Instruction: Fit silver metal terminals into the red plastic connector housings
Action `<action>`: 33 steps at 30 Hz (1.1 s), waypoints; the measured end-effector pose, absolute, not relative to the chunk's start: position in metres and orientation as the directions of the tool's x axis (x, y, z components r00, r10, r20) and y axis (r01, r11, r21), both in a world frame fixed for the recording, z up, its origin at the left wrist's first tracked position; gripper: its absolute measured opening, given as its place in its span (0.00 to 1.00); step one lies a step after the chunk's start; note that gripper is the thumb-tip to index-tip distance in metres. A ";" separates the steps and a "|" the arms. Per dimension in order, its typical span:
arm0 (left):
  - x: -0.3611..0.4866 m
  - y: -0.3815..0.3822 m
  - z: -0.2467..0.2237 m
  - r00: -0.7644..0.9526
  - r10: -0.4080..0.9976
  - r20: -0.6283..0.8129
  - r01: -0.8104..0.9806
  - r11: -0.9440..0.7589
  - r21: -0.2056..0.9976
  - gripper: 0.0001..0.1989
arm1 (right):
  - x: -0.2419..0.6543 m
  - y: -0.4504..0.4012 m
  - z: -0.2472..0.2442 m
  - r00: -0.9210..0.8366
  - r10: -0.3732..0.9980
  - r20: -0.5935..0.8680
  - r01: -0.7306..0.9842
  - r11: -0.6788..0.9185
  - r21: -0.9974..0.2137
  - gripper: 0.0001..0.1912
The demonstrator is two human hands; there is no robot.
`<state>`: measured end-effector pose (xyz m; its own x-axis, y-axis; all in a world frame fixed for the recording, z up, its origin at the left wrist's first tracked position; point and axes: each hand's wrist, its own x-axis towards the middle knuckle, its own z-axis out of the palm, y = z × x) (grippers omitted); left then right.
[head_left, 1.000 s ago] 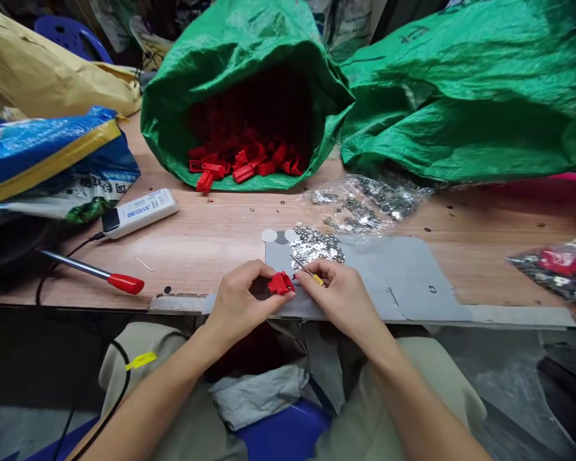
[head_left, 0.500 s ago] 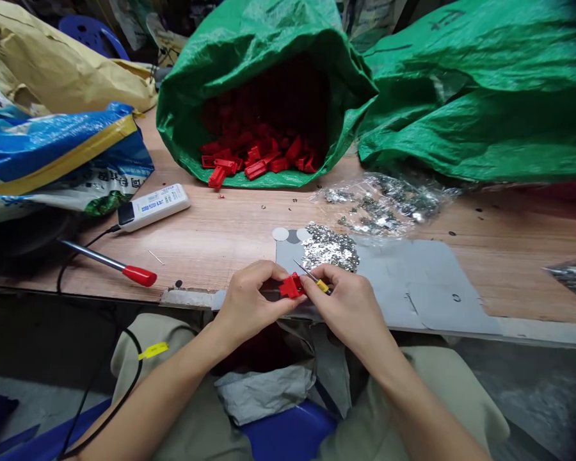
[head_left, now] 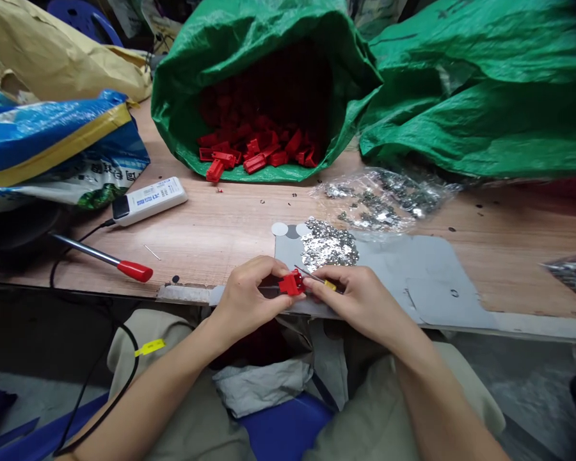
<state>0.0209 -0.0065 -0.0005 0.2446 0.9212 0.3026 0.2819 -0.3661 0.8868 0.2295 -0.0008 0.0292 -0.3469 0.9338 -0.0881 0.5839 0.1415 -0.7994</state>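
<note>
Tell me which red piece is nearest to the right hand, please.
The red piece held by the left hand; the loose red pieces in the open green sack lie farther away.

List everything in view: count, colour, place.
Table: 1, brown, middle
Mat: 1, grey, table front
Part: 1, red, front middle
Tool: 1, yellow handle, front middle
Metal bits: many, silver, on mat
Loose parts: many, red, back middle
Large sacks: 2, green, back middle, right
Clear bags: 2, transparent, behind mat, far right
Device: 1, white, table left
Rod: 1, silver/red, table left
Printed bag: 1, blue, left
Sack: 1, tan, back left
Chair: 1, blue, back left
Legs: 2, khaki, below
Left hand: 1, bare, holding part
Right hand: 1, bare, holding tool
</note>
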 end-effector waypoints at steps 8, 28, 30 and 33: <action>0.019 -0.006 0.002 0.324 0.909 0.263 0.391 -0.381 0.838 0.12 | 0.267 -0.003 0.037 -0.416 0.905 -0.091 0.633 0.216 -0.744 0.14; 0.021 -0.008 0.002 0.337 0.870 0.361 0.531 -0.492 0.690 0.13 | 0.256 -0.016 0.024 -0.510 0.839 0.188 0.634 0.515 -0.577 0.11; 0.021 -0.008 0.002 0.336 0.866 0.370 0.533 -0.499 0.684 0.13 | 0.253 -0.018 0.025 -0.515 0.835 0.195 0.642 0.526 -0.558 0.10; 0.022 -0.008 0.002 0.342 0.856 0.388 0.536 -0.517 0.668 0.13 | 0.246 -0.023 0.028 -0.517 0.836 0.185 0.689 0.535 -0.489 0.10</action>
